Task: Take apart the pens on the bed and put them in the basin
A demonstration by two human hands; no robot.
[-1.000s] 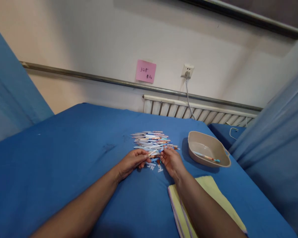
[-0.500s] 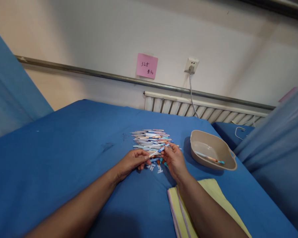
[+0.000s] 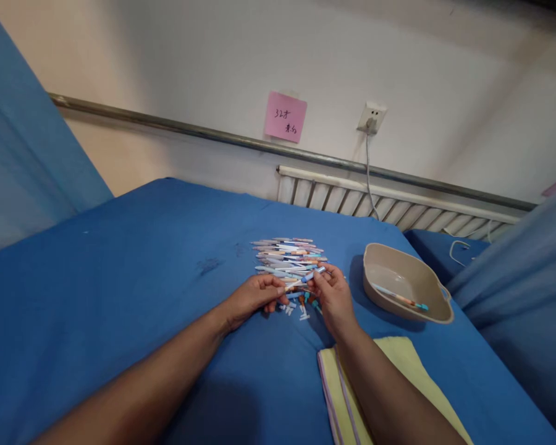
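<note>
My left hand (image 3: 258, 295) pinches one end of a thin white pen refill (image 3: 294, 285) above the blue cloth. At the refill's other end, my right hand (image 3: 336, 301) grips a light-blue pen part (image 3: 311, 275); the two pieces meet or overlap in a line, though I cannot tell how far one is inside the other. Just behind the fingers lies a row of pen barrels and refills (image 3: 287, 252), mostly side by side. Small pen pieces in white (image 3: 304, 315), orange and teal lie close below my hands, partly hidden by them.
To the right, a beige plastic basin (image 3: 375, 252) holds one pen (image 3: 401, 298) with a teal end. A folded yellow towel (image 3: 398, 355) lies under my right forearm. Beyond the blue-covered surface (image 3: 157, 247) are a radiator (image 3: 328, 193) and a wall socket with a cable.
The view has shifted slightly, so everything sits a little further right. Both hands keep hold of the refill and the blue pen part, with hardly any movement.
</note>
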